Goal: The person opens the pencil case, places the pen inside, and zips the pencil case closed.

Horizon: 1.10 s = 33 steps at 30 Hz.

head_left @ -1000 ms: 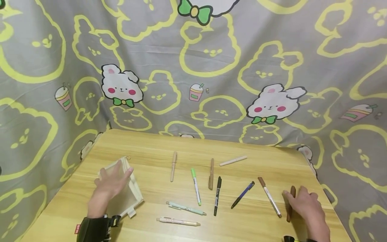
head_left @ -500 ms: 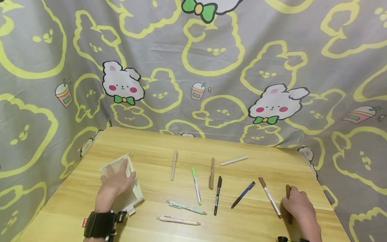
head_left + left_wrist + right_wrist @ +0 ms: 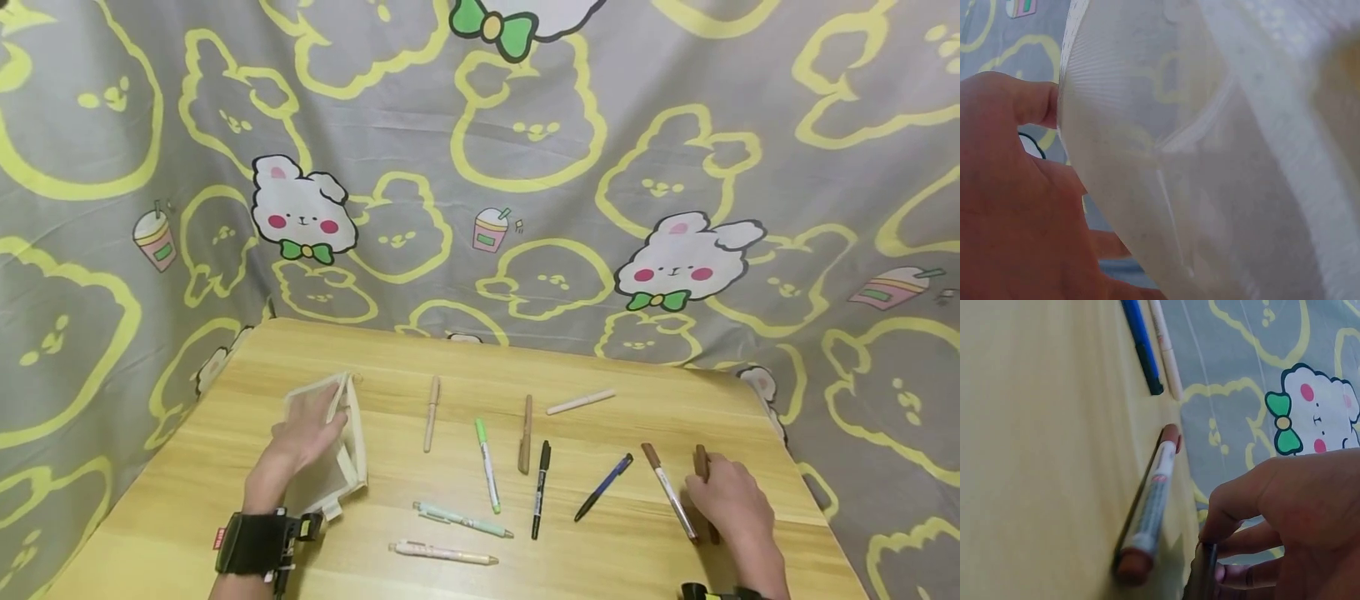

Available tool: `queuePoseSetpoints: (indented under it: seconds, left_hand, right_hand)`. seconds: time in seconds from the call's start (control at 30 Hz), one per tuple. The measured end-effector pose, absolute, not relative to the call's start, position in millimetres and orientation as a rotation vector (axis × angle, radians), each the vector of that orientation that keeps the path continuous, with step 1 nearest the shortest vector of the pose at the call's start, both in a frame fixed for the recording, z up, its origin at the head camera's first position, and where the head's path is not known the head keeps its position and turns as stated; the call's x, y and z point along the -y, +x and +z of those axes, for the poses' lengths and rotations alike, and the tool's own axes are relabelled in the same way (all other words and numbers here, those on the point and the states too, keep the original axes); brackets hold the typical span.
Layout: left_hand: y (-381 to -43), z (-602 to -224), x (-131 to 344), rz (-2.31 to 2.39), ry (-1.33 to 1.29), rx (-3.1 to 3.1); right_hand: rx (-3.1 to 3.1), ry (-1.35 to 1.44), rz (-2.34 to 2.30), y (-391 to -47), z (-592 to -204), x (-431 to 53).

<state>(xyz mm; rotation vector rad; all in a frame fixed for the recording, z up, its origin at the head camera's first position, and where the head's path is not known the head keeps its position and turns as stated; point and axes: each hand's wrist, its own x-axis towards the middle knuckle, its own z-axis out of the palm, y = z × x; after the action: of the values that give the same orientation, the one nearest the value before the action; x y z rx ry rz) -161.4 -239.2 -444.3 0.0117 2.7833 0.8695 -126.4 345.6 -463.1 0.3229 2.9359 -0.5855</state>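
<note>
At the table's left, my left hand [image 3: 303, 437] holds a translucent mesh pencil pouch [image 3: 360, 446] with cream trim, tilted up from the table. In the left wrist view, the fingers [image 3: 1035, 103] go behind the edge of the pouch [image 3: 1210, 187], so their tips are hidden. My right hand [image 3: 735, 500] pinches a dark brown pen [image 3: 702, 462] at the right side, its lower part mostly covered by the hand. In the right wrist view, the pen's end [image 3: 1202, 569] sits between thumb and fingers. Just left of it lies a white marker with brown ends [image 3: 670, 490].
Several pens lie spread over the wooden table [image 3: 390, 358]: a blue one [image 3: 603, 487], a black marker [image 3: 540, 492], a green-capped highlighter [image 3: 487, 467], a mint pen [image 3: 465, 521], a pale pen [image 3: 442, 552] and beige ones [image 3: 432, 417] farther back. A patterned grey curtain [image 3: 420, 125] encloses the back and sides.
My left hand, earlier spread flat over the pouch, has shifted right and tilted it up. My right hand has closed on the brown pen and moved it slightly left.
</note>
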Motion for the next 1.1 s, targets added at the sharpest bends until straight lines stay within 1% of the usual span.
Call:
queuePoseSetpoints:
  seconds: [0.33,0.63,0.87,1.1]
  left_hand:
    - [-169.6,-438.6,229.8,1.143,0.028,-2.596]
    - [-175.6,-437.4,222.8,1.220,0.028,-2.507]
    - [-178.2,-436.7,221.9,1.183,0.226,-2.580]
    - [-179.5,-436.9,219.0,1.183,0.242,-2.559]
  right_hand:
    - [-2.995,0.295,-0.663,-127.8,-448.6,-319.0]
    - [-3.061,0.211,-0.753,-134.8,-439.1,-280.6]
    - [-3.139,0.069,-0.857,-138.8,-432.6,-255.4]
    - [-3.112,0.019,-0.959,-143.8,-430.0,-227.5]
